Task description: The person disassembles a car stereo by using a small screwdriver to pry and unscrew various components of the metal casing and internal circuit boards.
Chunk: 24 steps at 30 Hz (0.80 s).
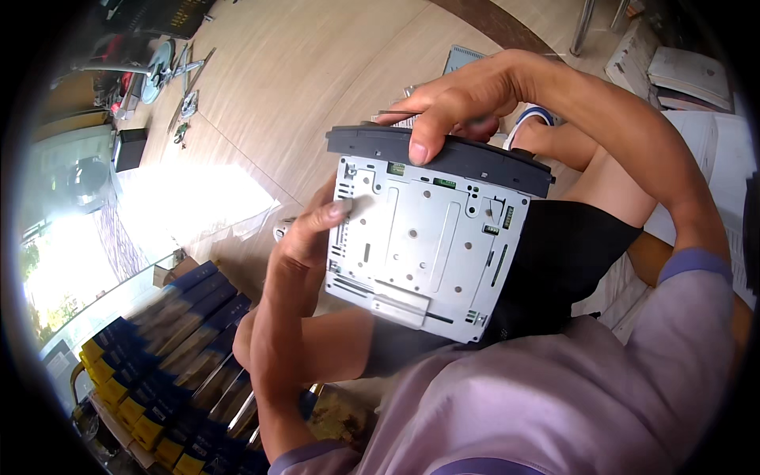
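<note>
Metal unit [419, 229] held above lap [562, 253]: left hand [305, 237] grasps its side edge, right hand [467, 99] its dark front panel [483, 165]. Pale floor [285, 87] beyond; blue-and-yellow boxes [150, 388] lower left.

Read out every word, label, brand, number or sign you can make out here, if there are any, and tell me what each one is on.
None can be read.
Boxes, blue and yellow: marks too small and blurred to read.
Papers at the right: any print is too small to read.
Unit: no readable text on its pale metal face.
</note>
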{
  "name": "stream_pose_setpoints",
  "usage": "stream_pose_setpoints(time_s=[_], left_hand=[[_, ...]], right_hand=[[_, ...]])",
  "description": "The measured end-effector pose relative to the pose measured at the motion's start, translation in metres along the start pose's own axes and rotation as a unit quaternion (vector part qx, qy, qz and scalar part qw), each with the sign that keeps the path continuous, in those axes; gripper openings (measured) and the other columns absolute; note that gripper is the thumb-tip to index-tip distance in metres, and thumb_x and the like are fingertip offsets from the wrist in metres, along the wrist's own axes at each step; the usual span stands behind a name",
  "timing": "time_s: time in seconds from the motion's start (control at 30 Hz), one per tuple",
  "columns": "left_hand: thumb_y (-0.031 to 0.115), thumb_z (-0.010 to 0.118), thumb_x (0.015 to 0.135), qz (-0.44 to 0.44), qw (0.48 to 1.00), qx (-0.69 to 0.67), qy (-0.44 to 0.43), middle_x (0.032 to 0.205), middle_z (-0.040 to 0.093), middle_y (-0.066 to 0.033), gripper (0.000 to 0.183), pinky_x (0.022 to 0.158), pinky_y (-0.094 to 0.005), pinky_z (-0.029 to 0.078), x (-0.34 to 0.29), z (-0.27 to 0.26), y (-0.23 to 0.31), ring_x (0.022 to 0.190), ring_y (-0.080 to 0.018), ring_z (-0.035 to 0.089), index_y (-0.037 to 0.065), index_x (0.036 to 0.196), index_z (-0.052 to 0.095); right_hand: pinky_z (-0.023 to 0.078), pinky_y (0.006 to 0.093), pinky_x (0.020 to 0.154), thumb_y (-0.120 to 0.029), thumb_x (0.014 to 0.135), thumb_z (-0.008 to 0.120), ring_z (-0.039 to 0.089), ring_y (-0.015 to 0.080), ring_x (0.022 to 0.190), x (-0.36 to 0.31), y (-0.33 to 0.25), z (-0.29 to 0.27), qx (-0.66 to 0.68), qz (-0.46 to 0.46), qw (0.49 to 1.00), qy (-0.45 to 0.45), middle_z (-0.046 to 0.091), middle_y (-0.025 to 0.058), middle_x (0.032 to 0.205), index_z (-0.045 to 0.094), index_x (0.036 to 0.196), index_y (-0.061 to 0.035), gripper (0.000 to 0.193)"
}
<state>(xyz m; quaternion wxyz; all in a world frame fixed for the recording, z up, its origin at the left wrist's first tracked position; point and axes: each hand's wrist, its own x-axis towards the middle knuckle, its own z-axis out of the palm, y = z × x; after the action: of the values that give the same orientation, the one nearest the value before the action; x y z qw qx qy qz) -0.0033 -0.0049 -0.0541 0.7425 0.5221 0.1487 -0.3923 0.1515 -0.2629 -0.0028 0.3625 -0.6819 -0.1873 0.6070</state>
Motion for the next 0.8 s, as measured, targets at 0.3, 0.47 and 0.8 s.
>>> stream_pose_setpoints(time_s=[0.3,0.47,0.8], left_hand=[[0.053,0.076,0.078,-0.092,0.978,-0.172,-0.081,0.142,0.057,-0.0189,0.098,0.107,-0.0476,0.05,-0.006,0.002,-0.034,0.126,-0.0316,0.061,0.002,0.153,0.04],[0.049,0.073,0.082,-0.068,0.956,-0.275,-0.082,0.144,0.057,-0.0198,0.092,0.11,-0.0488,0.047,-0.007,0.009,-0.052,0.128,-0.0332,0.059,0.003,0.154,0.04],[0.035,0.063,0.081,0.022,0.944,-0.312,-0.104,0.138,0.061,-0.0214,0.081,0.104,-0.0466,0.054,0.0,0.013,-0.039,0.12,-0.0337,0.066,-0.003,0.15,0.044]], right_hand=[[0.055,0.0332,0.066,-0.059,0.072,0.073,0.066,0.0326,0.113,0.021,0.006,-0.008,-0.008,0.009,0.997,-0.081,0.061,0.0285,0.134,0.043,0.154,0.0046,0.108],[0.056,0.03,0.061,-0.057,0.073,0.074,0.069,0.0318,0.107,0.027,-0.006,-0.013,-0.001,-0.016,0.996,-0.089,0.062,0.0292,0.131,0.044,0.152,0.0067,0.106],[0.057,0.0296,0.07,-0.057,0.083,0.072,0.07,0.0202,0.087,0.023,-0.033,-0.025,0.014,-0.037,0.993,-0.108,0.071,0.0167,0.107,0.068,0.123,0.004,0.073]])
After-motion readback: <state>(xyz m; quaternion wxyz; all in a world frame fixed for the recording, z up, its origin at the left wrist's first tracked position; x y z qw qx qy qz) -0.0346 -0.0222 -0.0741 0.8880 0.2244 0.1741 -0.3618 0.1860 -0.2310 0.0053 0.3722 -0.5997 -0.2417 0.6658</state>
